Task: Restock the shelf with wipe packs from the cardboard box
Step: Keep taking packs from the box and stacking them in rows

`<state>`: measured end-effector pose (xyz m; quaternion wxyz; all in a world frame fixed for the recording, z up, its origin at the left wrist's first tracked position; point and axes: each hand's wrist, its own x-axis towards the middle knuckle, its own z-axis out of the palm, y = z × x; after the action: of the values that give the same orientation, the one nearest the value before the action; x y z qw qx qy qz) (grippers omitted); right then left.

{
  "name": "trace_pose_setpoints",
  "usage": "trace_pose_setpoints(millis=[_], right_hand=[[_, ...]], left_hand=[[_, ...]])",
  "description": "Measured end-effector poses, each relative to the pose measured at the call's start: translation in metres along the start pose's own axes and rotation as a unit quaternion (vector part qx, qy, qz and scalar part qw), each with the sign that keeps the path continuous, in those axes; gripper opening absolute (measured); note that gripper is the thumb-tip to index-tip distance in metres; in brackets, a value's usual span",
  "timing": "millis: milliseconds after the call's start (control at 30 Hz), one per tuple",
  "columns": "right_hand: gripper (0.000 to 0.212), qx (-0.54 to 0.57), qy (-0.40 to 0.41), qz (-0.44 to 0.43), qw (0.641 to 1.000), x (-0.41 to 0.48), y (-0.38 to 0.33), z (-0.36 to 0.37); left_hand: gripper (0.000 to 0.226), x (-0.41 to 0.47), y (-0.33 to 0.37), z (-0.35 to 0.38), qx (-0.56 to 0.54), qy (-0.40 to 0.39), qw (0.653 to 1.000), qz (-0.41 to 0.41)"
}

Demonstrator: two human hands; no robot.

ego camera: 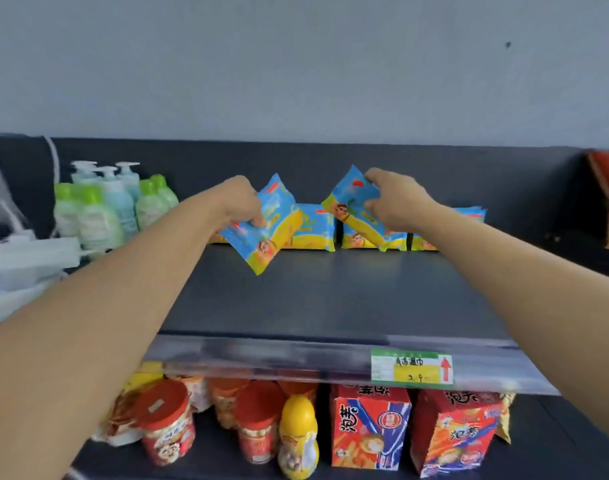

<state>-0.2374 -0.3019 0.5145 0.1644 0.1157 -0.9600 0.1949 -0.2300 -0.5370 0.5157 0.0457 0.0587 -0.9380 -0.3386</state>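
Left hand point(241, 202) tight round wipe pack point(273, 233)

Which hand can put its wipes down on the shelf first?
Probably the left hand. Its blue-and-yellow plastic wipe pack hangs low over the bare dark shelf. The right hand holds its matching pack higher, over the row of packs already standing there.
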Motion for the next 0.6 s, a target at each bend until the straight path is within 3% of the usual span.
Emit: trace_pose_setpoints(millis=[133,200,267,333,467,600], right_hand=[[0.041,-0.028,-0.053,-0.051,0.997,0.029,-0.031,0.032],[0.034,-0.056,-0.061,-0.039,0.996,0.037,-0.044,0.046],[0.029,-0.081,-0.068,-0.032,0.994,0.046,-0.052,0.058],[0.029,-0.089,-0.078,-0.036,0.992,0.054,-0.057,0.067],[0.033,-0.087,-0.091,-0.036,0.991,0.069,-0.061,0.082],[0.034,-0.086,-0.101,-0.034,0.991,0.082,-0.060,0.097]], left_hand=[[0.015,0.016,-0.035,-0.017,0.170,0.013,0.985,0.028],[0.024,0.027,-0.050,-0.021,0.202,0.009,0.979,0.038],[0.017,0.036,-0.062,-0.025,0.201,-0.001,0.979,0.044],[0.036,0.047,-0.071,-0.028,0.187,-0.022,0.981,0.045],[0.051,0.067,-0.083,-0.029,0.162,-0.028,0.985,0.054],[0.040,0.087,-0.090,-0.025,0.162,-0.001,0.984,0.074]])
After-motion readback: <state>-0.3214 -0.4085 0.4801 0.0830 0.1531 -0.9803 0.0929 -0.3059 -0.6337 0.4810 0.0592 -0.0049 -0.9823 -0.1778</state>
